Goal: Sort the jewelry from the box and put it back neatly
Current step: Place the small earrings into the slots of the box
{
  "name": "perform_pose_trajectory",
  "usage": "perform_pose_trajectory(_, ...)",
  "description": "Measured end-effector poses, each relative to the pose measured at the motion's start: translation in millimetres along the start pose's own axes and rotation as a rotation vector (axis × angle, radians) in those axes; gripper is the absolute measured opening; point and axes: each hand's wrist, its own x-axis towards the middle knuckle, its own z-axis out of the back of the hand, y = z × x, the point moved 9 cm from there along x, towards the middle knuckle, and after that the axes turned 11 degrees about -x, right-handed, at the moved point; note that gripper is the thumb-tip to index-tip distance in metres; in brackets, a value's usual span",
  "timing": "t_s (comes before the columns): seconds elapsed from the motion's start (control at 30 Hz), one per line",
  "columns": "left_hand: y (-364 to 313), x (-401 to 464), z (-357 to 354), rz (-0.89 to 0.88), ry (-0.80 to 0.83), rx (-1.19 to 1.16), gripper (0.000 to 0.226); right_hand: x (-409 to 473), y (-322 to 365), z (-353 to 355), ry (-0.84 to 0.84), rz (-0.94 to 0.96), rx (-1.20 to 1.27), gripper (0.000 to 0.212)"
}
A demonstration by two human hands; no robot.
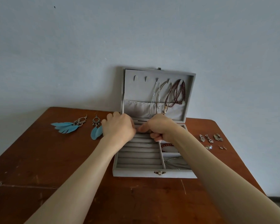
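Jewelry box (pixel 152 172), grey velvet, standing open at the centre of the counter (pixel 55 167), lid (pixel 190 94) propped upright against the wall (pixel 87 46) at 12 o'clock. Brown wooden top, scratched and worn. Inside the lid: a row of hooks, a gathered pocket (pixel 139 109) along the bottom, silver chains (pixel 157 97) hanging mid-lid, a dark red bead necklace (pixel 179 92) on the hook toward 1 o'clock. In the tray: padded ring rolls (pixel 139 156) on the 9 o'clock side, compartments on the 3 o'clock side holding a red bead bracelet (pixel 167 145) and, nearer the latch (pixel 159 172), a thin silver chain (pixel 173 160).

Left hand (pixel 120 128) over the far rolls, fingers curled, fingertips meeting those of the right hand (pixel 162 128); something tiny seemingly pinched between them, too small to identify. Right hand curled likewise, thumb and forefinger pressed together at the meeting point.

Off the box toward 9 o'clock: two blue feather earrings, one (pixel 68 126) well apart from the box, the other (pixel 95 129) just beside the left hand. Toward 3 o'clock: a loose cluster of small silver earrings (pixel 212 140), with two tiny studs (pixel 222 147) at its near edge.
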Motion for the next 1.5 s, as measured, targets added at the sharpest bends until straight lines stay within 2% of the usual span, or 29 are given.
perform_pose_trajectory(0.13,-2,-4,10,-0.058,-0.092,0.003,0.018,1,5,-1,-0.012,0.007,-0.047,0.008)
perform_pose_trajectory(0.3,5,-9,12,-0.095,-0.106,-0.15,0.011,6,7,-6,-0.047,0.014,-0.12,0.014)
perform_pose_trajectory(0.37,10,-13,13,-0.11,-0.146,-0.245,0.01,7,7,-6,-0.076,0.022,-0.15,0.025)
perform_pose_trajectory(0.5,8,-23,19,-0.308,-0.298,-0.407,0.009,7,8,-5,-0.099,0.024,-0.209,0.022)
perform_pose_trajectory(0.6,3,-30,21,-0.431,-0.35,-0.453,0.011,6,9,-5,-0.096,0.025,-0.248,0.028)
perform_pose_trajectory(0.73,8,-33,22,-0.409,-0.393,-0.489,0.015,14,14,4,-0.245,0.072,-0.416,0.027)
perform_pose_trajectory(0.9,10,-35,20,-0.393,-0.389,-0.503,0.019,18,14,6,-0.365,0.091,-0.495,0.032)
perform_pose_trajectory(1.03,7,-40,25,-0.403,-0.44,-0.439,0.021,10,17,5,-0.398,0.114,-0.509,0.032)
perform_pose_trajectory(1.2,-5,-55,37,-0.4,-0.534,-0.385,0.025,-30,15,29,-0.425,0.26,-0.353,0.011)
perform_pose_trajectory(1.37,-47,-69,26,-0.499,-0.452,-0.363,0.026,-81,-31,85,-0.592,0.293,-0.206,0.016)
perform_pose_trajectory(1.5,-99,-77,0,-0.601,-0.296,-0.312,0.025,-101,-99,131,-0.794,0.16,-0.177,0.012)
